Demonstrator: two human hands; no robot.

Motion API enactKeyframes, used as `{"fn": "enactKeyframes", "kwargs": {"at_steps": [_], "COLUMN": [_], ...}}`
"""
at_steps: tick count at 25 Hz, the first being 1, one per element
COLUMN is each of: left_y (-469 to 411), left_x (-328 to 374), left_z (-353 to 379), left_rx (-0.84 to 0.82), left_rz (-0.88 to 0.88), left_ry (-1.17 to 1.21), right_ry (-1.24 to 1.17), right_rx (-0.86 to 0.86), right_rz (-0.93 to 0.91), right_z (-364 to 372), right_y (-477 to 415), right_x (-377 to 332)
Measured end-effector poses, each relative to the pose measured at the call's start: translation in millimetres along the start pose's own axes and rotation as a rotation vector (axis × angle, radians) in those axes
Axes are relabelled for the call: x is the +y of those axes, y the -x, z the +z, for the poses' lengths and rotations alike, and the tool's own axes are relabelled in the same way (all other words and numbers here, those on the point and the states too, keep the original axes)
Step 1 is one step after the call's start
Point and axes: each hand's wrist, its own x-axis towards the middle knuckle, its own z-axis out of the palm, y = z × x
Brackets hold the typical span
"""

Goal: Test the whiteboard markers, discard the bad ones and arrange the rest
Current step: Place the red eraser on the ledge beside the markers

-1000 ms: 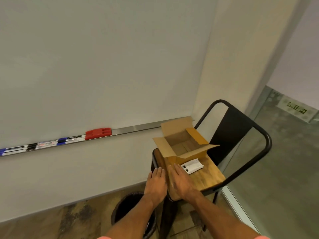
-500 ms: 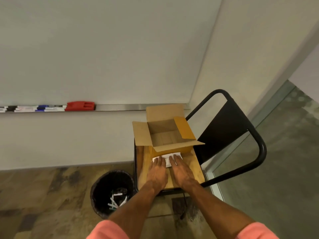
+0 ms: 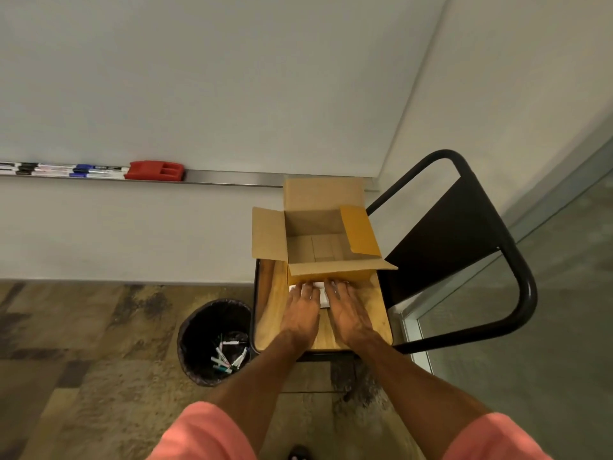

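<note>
Both hands moved forward since a second ago: off the near edge of the seat (image 3: 272, 317) and onto the white pack (image 3: 323, 293). View also tipped down, so the bin (image 3: 199, 330) is in shot.

Whiteboard (image 3: 199, 78) is blank where I can see it. Chair (image 3: 464, 234) carries the open cardboard box (image 3: 268, 234); nothing visible inside. Bin sits on the floor just left of the chair.

Left hand (image 3: 300, 315) and right hand (image 3: 348, 315) lie side by side, palms down, fingers straight. They press the pack flat to the seat, right at the box front. Pack is mostly covered, so I can't tell what it is.

Red eraser (image 3: 155, 171) sits on the tray (image 3: 232, 179). Kept markers (image 3: 83, 170) are in a row left of it; rejected markers (image 3: 229, 356) are in the bin bottom.

Handling guess:
- **Markers:** light, stiff, smooth barrels that will roll. Pinch mid-barrel, not the cap.
- **Pack:** looks thin and light, likely to slide on the wood. Take it by the long edges.
</note>
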Motion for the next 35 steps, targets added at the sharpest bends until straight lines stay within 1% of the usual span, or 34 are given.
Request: {"fn": "enactKeyframes", "kwargs": {"at_steps": [4,8,13,18,20,23,28,31,35], "left_y": [-7.5,-5.6,1.7,20.5,31.0,50.9,100.1,131.7,174.3], "left_x": [-2.6,-5.0,-6.9,-32.9,-54.5,-96.2,-183.3,-245.0,-321.4], "left_z": [0.1,5.9,5.8,-7.3,-18.5,-40.7,-85.9,-116.2,-155.5], "left_rx": [0.016,-0.01,0.05,0.02,0.019,0.054,0.13,0.154,0.197], "left_rz": [-0.006,-0.016,-0.01,0.015,0.003,-0.025,-0.038,-0.083,-0.146], "left_ry": [0.029,-0.042,-0.047,-0.101,-0.093,-0.076,-0.092,-0.107,-0.147], "right_ry": [-0.028,-0.043,-0.074,-0.044,-0.056,-0.204,-0.137,-0.124,-0.183], "right_rx": [0.035,-0.019,-0.045,-0.015,-0.006,-0.026,0.047,0.083,0.069], "right_rz": [0.001,-0.006,-0.042,-0.103,-0.143,-0.172,-0.333,-0.43,-0.514], "right_z": [-1.4,0.9,0.4,-5.7,-13.8,-29.3,-46.8,-57.3,-74.3], "right_y": [-4.1,-4.5,1.0,13.1,14.7,15.0,13.4,10.1,6.7], "right_x": [0.7,0.7,-3.8,-35.3,-58.9,-106.7,-204.0,-274.9,-370.5]}}
